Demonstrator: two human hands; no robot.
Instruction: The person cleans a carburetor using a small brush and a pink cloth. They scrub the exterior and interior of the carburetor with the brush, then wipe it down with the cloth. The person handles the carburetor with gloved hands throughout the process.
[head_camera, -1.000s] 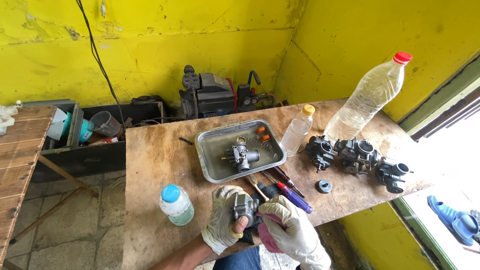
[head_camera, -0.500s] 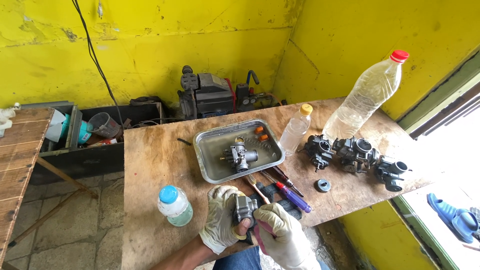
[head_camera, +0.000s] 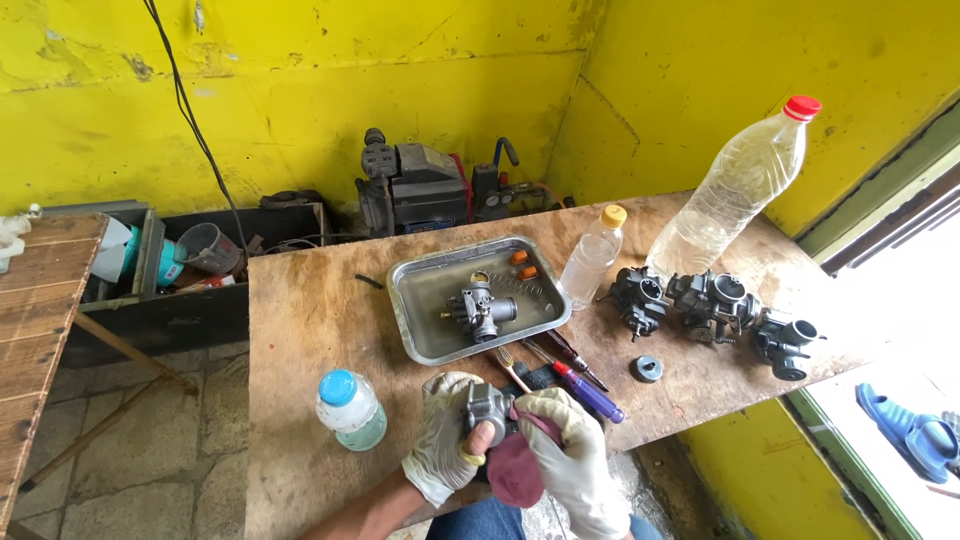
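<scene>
Rag (head_camera: 515, 478) now bunches dark red under the right hand (head_camera: 565, 450), which sat lower half a second back, so wiping looks ongoing. Left hand (head_camera: 440, 448) keeps its grip clenched on the grey carburetor part (head_camera: 487, 408) at the desk (head_camera: 300, 320) front edge.

On the surface by my left forearm stands a short clear bottle with a blue cap (head_camera: 350, 409), holding pale greenish liquid. Beyond the metal tray (head_camera: 409, 330), just to its right, a slim clear bottle with a yellow cap (head_camera: 592, 257) stands upright. Farther right, a tall clear plastic bottle with a red cap (head_camera: 735, 190) leans against the yellow wall. I see no labels, signs or screens.
</scene>
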